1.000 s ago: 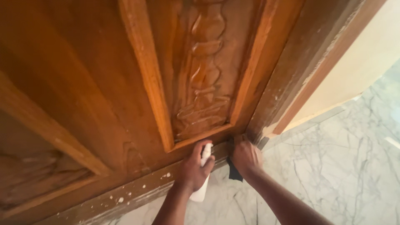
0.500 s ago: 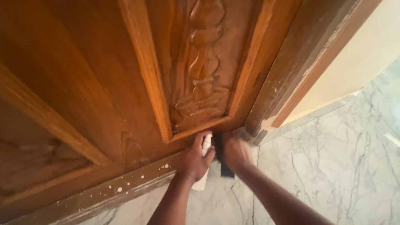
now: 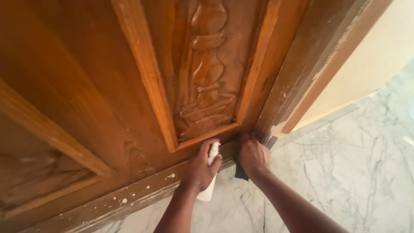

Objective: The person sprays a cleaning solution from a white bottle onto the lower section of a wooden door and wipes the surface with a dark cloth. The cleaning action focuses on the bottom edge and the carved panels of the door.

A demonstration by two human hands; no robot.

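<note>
Head view, near to far: left hand (image 3: 199, 166) closed round white spray bottle (image 3: 210, 172), nozzle up at door's bottom rail; right hand (image 3: 253, 156) pressed flat on dark cloth (image 3: 240, 171), fingers bent over it, low at the corner by door frame (image 3: 302, 77); shifted slightly along the rail since a second ago, so wiping judged under way; paint flecks (image 3: 125, 199) on lower edge; carved panel (image 3: 207, 73) above; marble floor (image 3: 345, 172) beyond.

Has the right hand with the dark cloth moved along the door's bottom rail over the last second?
Cannot tell. The right hand presses the dark cloth by the door frame's foot in each picture; the small shifts match the camera's own movement.
</note>
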